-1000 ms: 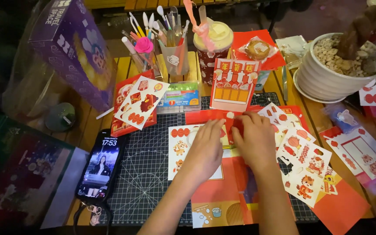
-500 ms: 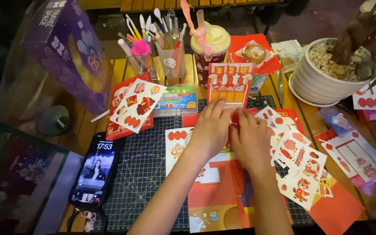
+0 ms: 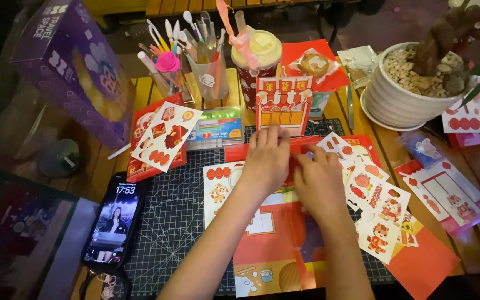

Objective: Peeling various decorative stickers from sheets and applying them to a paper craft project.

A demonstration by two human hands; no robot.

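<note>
both hands meet over a red paper craft sheet on a dark cutting mat at the middle of the wooden tabletop. the left hand lies flat, fingers together, pressing the sheet's upper edge; the right hand curls beside it, pinching a small red fold. the step looks like creasing — it calls for firm, even pressure. sticker sheets crowd the right; a phone, tool cup and potted plant stand around.

Two hands, one phone, one plant pot, one purple box.
</note>
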